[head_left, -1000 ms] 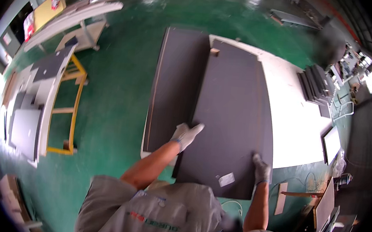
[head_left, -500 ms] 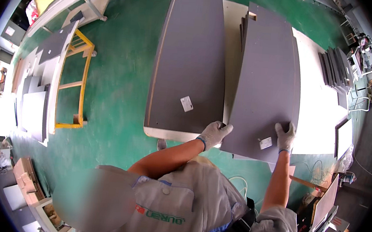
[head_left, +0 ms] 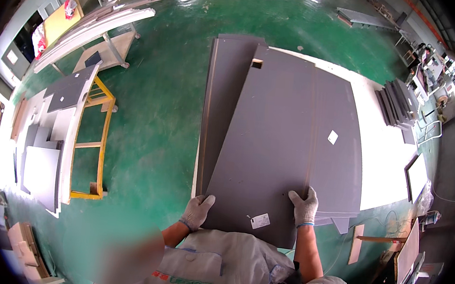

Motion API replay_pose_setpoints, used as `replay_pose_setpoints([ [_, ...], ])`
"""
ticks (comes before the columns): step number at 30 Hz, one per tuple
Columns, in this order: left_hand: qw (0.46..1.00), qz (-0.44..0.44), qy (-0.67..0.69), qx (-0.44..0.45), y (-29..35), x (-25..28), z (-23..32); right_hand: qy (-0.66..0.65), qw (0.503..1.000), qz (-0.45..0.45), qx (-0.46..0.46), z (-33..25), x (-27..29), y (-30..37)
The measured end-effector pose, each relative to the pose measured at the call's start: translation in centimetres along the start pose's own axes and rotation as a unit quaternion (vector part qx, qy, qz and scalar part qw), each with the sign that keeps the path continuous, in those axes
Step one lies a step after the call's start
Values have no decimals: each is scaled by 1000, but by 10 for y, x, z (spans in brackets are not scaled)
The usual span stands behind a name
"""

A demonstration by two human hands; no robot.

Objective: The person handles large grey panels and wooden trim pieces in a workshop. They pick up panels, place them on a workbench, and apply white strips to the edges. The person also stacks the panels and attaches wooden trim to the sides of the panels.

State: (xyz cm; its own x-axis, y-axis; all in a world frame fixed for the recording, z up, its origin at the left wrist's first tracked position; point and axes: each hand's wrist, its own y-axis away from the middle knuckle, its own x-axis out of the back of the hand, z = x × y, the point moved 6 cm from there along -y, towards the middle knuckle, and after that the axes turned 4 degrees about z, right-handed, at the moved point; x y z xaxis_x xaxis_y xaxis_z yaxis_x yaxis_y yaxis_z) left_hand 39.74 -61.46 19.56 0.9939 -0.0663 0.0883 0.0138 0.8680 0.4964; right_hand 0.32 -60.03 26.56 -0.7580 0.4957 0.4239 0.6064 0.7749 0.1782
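Pale knit work gloves are worn on both hands. The left hand [head_left: 196, 213] is closed on the left edge of a long dark grey panel [head_left: 271, 140], down by its near corner, thumb on top. The right edge is gripped by the right hand [head_left: 304, 207], also at the near end, thumb laid on the face. What the hidden fingertips are doing underneath can't be told.

The panel is held at a slant, near end right up against the grey work shirt [head_left: 202, 248], a small rectangular cutout [head_left: 257, 64] showing at the far end. It's overlapped onto a left-hand board [head_left: 228, 77] and a right-hand board [head_left: 339, 168], both dark grey too. All that is laid over a white tabletop [head_left: 378, 179], with smaller dark boards [head_left: 396, 105] piled toward the right. A yellow-framed trolley [head_left: 103, 147] is parked to the left on the glossy green floor [head_left: 154, 108].

Label-wise, a white sticker [head_left: 260, 221] is stuck near the panel's near end, and a white tag [head_left: 333, 137] is seen on the right-hand board. Red and green lettering is printed on the shirt.
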Motion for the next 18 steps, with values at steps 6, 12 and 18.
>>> replay_pose_setpoints([
  [6,994,64,-88,22,-9,59,11,76,992,12,96,-50,-76,-16],
  [12,980,37,-190,-38,-45,70,52,191,975,53,101,-73,-120,-44],
  [18,968,-162,-165,102,-71,55,-62,394,902,101,146,14,-141,36],
])
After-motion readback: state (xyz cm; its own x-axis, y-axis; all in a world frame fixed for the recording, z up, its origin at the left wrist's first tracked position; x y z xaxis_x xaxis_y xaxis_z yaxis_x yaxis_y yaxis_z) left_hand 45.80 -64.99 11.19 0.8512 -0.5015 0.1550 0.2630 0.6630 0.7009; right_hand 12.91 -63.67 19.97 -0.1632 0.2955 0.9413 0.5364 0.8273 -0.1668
